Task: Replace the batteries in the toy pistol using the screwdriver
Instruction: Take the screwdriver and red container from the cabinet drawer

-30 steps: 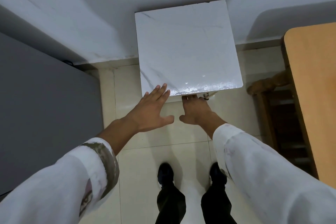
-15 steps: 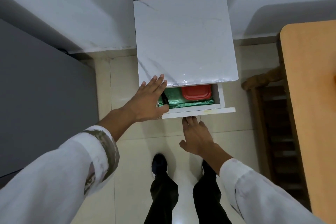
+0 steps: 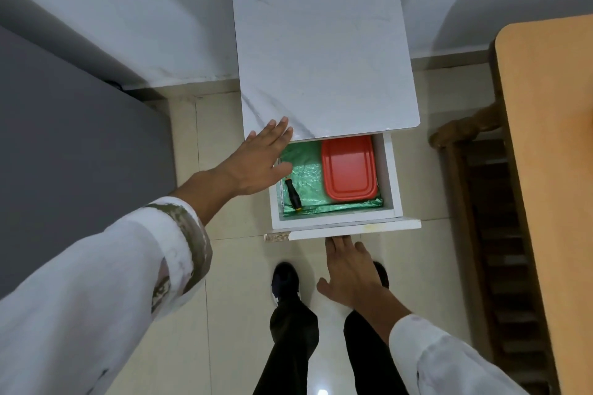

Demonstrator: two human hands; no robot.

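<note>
— Two bare hands are out in front of the person, each coming from a white sleeve. Can you see them from your side?

— Only partly. What is the left hand [image 3: 256, 163] doing?

— Its palm is down, fingers straight and a little spread, over the left front corner of the white cabinet [image 3: 324, 58]. The fingertips lie over the edge of the marbled top, and the thumb hangs above the open drawer [image 3: 390, 170]. It holds nothing. I can't tell whether it presses on the top.

— And the right hand [image 3: 348, 269]?

— Lower, just in front of the drawer's front panel, with its back up and thumb out to the side. The fingers run straight as far as I can see. Their tips are hidden under the panel, so I can't tell whether they hook it.

— Where's the screwdriver [image 3: 293, 199]?

— In the drawer, lying on the crinkled green liner [image 3: 306, 170] along the left wall, near the front corner. It has a black handle with an orange end toward the front. The far end is hidden behind the left thumb.

— Anything beside it?

— One red container [image 3: 349, 167] with its lid on, at the right of the drawer, apart from the screwdriver. What is inside I can't tell.

— And around the cabinet?

— Pale floor tiles, the person's dark shoes [image 3: 285, 279] just below the drawer, and a wooden table [image 3: 552, 154] along the right.
</note>
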